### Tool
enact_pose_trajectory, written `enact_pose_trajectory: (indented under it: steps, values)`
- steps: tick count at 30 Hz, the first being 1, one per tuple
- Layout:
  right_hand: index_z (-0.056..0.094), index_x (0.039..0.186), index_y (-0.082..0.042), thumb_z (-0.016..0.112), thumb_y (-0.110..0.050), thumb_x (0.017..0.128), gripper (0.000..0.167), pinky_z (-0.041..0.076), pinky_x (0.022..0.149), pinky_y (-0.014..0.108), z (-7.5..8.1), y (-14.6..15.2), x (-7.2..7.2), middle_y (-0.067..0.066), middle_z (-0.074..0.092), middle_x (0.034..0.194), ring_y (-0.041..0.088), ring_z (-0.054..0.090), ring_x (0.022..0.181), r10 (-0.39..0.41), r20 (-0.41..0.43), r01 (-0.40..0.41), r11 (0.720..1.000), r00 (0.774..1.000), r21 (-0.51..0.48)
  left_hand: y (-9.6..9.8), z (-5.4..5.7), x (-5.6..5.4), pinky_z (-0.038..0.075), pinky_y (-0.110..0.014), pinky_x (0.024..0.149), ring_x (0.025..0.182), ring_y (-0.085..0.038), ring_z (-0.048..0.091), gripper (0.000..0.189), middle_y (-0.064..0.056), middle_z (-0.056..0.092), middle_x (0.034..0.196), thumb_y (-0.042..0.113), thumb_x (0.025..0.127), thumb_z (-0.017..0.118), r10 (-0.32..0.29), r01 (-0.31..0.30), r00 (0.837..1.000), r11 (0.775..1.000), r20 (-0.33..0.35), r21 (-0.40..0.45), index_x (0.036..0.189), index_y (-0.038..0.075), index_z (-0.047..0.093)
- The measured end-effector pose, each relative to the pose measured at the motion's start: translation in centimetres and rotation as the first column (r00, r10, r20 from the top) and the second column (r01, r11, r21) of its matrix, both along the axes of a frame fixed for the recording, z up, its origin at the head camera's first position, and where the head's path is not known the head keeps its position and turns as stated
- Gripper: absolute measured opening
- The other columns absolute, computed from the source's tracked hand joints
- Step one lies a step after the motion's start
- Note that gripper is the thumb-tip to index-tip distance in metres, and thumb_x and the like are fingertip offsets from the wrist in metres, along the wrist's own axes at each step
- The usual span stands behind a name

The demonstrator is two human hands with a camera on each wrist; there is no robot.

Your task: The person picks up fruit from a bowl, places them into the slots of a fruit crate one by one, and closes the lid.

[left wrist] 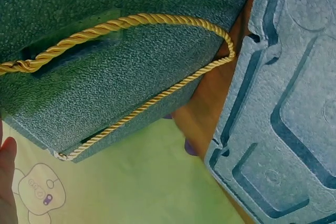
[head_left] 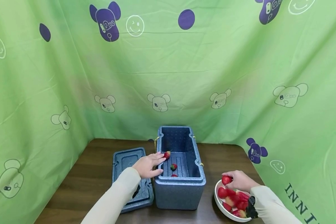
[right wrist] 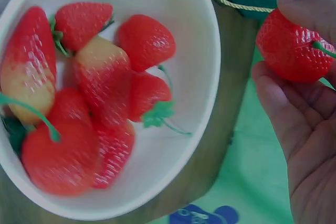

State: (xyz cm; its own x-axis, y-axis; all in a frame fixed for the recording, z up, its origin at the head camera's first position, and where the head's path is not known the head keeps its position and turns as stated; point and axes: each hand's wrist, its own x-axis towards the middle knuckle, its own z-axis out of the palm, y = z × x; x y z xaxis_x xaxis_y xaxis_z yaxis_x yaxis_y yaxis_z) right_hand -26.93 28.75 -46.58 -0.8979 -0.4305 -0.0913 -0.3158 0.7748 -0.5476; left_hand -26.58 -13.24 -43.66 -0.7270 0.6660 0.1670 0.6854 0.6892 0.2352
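Between the thumb and fingers of my right hand (head_left: 239,181) is a red strawberry (right wrist: 294,46), held over the far rim of a white bowl (head_left: 219,203). More strawberries (right wrist: 102,80), several with green stems, fill that bowl. My left hand (head_left: 148,165) rests on the left rim of a blue foam box (head_left: 180,194), its fingers reaching over the edge. Just past those fingertips a strawberry (head_left: 167,155) shows inside the box. Two others lie lower, one strawberry (head_left: 173,167) with green leaves up and one mostly hidden by the near wall. The left wrist view catches only a bit of the hand.
A matching foam lid (head_left: 128,161) lies on the wooden table (head_left: 75,183), left of the box. Yellow rope handles, such as the left rope (left wrist: 152,19), hang at the box's sides. A green printed cloth (head_left: 168,62) encloses the table's back and sides.
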Motion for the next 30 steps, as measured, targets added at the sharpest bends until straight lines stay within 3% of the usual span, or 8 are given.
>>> enact_pose_trajectory:
  steps: [5,10,21,25,30]
  values:
    - [0.068,0.106,0.008,0.075,-0.01,0.067,0.044,0.048,0.062,0.026,2.0,-0.5,-1.2,0.0,0.066,0.078,0.011,0.055,0.07,0.106,-0.091,-0.101,0.993,0.99,0.061,-0.1,0.1,0.0,0.034,-0.037,0.108,0.135,-0.025,0.039,0.055,-0.009,0.047,0.144,0.037,0.093,0.049,0.008,-0.008,1.0,1.0,-0.007,-0.011,0.138,0.006,0.051]
    - [0.07,0.102,0.006,0.075,-0.011,0.066,0.041,0.047,0.062,0.026,4.5,-0.8,-2.7,-0.001,0.066,0.078,0.01,0.054,0.07,0.127,-0.148,-0.113,0.989,0.981,0.1,0.0,0.2,0.0,0.034,-0.038,0.108,0.136,-0.025,0.039,0.055,-0.009,0.046,0.144,0.037,0.093,0.049,0.01,-0.01,1.0,1.0,-0.005,-0.01,0.138,0.006,0.051]
    - [0.06,0.115,0.011,0.076,-0.005,0.074,0.047,0.05,0.067,0.03,8.8,-3.2,-5.2,0.016,0.066,0.096,0.021,0.057,0.083,0.11,-0.054,-0.116,0.984,0.992,-0.137,0.2,0.0,0.0,0.034,-0.036,0.108,0.136,-0.025,0.039,0.055,-0.009,0.046,0.144,0.037,0.093,0.048,0.014,-0.014,1.0,1.0,-0.01,-0.017,0.138,0.007,0.052]
    - [0.058,0.118,0.013,0.076,-0.007,0.076,0.051,0.051,0.069,0.029,9.4,-3.9,-6.1,0.021,0.066,0.1,0.022,0.059,0.085,0.112,-0.057,-0.121,0.978,0.992,-0.172,0.2,0.1,0.0,0.034,-0.037,0.108,0.136,-0.024,0.038,0.055,-0.008,0.045,0.145,0.038,0.093,0.047,0.029,-0.029,1.0,0.999,0.009,-0.022,0.139,0.008,0.051]
    - [0.053,0.123,0.015,0.073,-0.007,0.079,0.053,0.05,0.071,0.03,9.5,-3.9,-6.8,0.024,0.065,0.105,0.021,0.059,0.088,0.066,-0.018,-0.068,0.975,0.998,-0.211,0.1,0.1,0.1,0.035,-0.038,0.107,0.136,-0.024,0.038,0.055,-0.008,0.045,0.145,0.038,0.093,0.047,0.026,-0.026,1.0,0.999,0.016,-0.023,0.139,0.009,0.051]
